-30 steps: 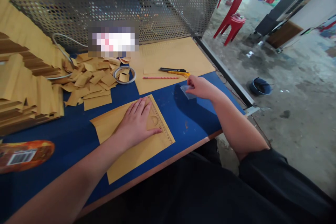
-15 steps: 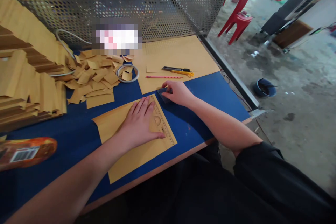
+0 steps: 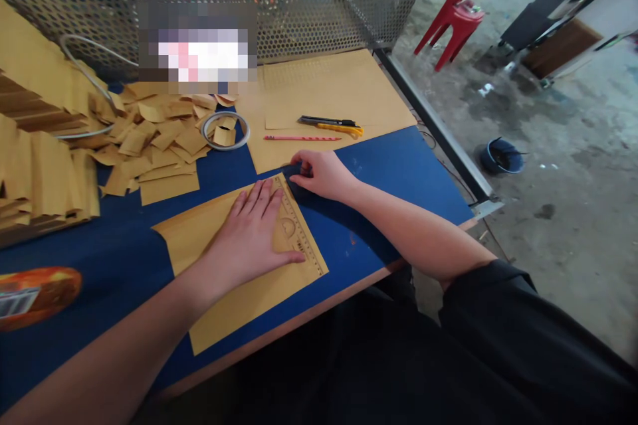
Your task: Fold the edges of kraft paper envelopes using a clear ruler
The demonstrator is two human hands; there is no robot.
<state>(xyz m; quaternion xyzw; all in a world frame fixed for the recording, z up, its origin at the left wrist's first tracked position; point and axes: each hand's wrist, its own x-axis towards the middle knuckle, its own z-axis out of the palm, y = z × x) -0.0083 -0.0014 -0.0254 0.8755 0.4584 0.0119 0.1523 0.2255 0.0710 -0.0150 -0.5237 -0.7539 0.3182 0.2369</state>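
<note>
- Your brown paper [image 3: 244, 305] lies at centre, ruler [image 3: 294, 222] along its right edge.
- Your left hand [image 3: 249, 232] rests flat across both, fingers spread.
- Your right hand [image 3: 319, 172] curls near the ruler's upper end, fingers narrow; I can't tell what they hold.
- Bare tabletop [image 3: 409, 166] opens rightward; paper scraps [image 3: 164, 139] crowd upper left.

Ruler [image 3: 302, 234] partly hidden by left fingers [image 3: 272, 207]
</note>
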